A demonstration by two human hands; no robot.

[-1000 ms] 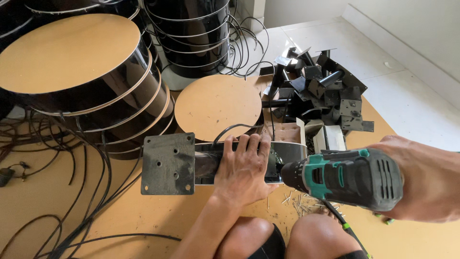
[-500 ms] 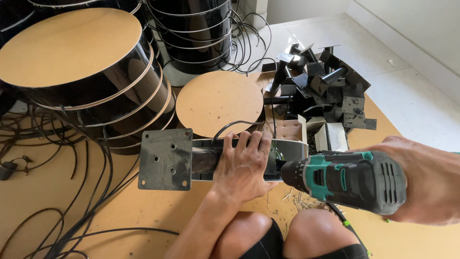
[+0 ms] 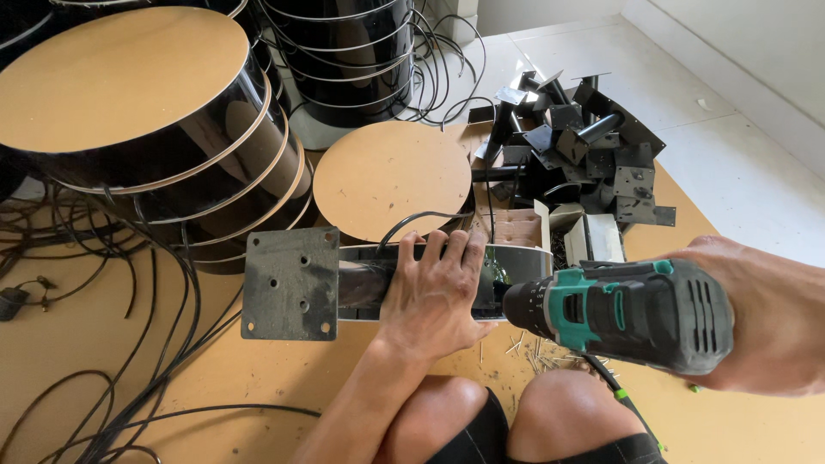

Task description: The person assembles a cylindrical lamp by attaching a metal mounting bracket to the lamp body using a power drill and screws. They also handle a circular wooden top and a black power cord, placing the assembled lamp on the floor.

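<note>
Head view, left hand (image 3: pixel 430 296) gripping metal bracket (image 3: pixel 292 283), right hand (image 3: pixel 765 318) holding drill (image 3: pixel 619 309)

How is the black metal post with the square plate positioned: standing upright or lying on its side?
Lying on its side. The post runs level across the view, its square plate facing the camera edge-up, pinned by the left hand.

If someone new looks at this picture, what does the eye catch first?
First, the teal and grey power drill in the right hand, at lower right, aimed at a shiny black tube. The left hand presses on that tube, which ends in a grey square plate. At upper left, stacked black drums with round wooden tops fill the corner.
</note>
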